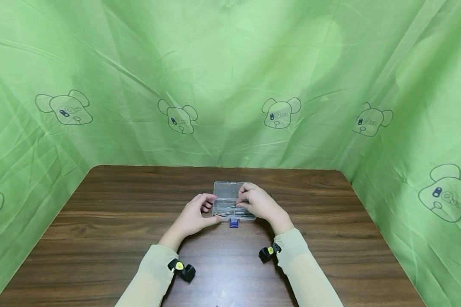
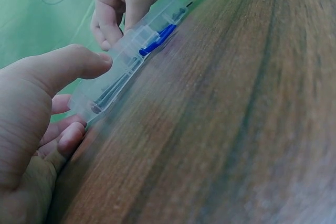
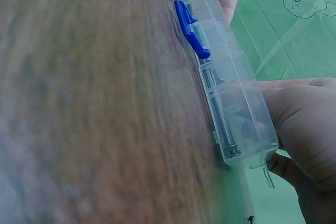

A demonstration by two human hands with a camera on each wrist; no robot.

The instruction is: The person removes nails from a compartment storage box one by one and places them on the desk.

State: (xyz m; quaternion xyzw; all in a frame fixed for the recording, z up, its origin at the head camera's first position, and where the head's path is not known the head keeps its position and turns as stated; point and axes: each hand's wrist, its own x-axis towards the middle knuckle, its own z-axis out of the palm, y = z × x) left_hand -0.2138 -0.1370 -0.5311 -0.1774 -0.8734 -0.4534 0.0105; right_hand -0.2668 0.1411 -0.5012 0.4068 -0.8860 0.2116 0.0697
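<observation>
Box (image 1: 247, 218) of clear plastic, sitting mid-table toward the far edge, with its lid (image 1: 224, 190) open at the back and a blue latch (image 1: 234, 223) at the front. Thin metal rods (image 3: 224, 124) lie inside. The left hand (image 1: 194, 215) grips the left end between thumb and fingers. The right hand's (image 1: 262, 204) fingers dip inside; whether they pinch anything cannot be told. Green cloth (image 1: 230, 64) hangs behind the wooden table (image 1: 119, 221).

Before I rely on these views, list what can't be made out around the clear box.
Head: metal pieces in the clear box, too small to count.
Head: right part of the lid, hidden by the right hand.
Right wrist: whether that hand holds anything, blurred behind the box's wall.
Right wrist: most of the left hand, cut off by the top edge.
</observation>
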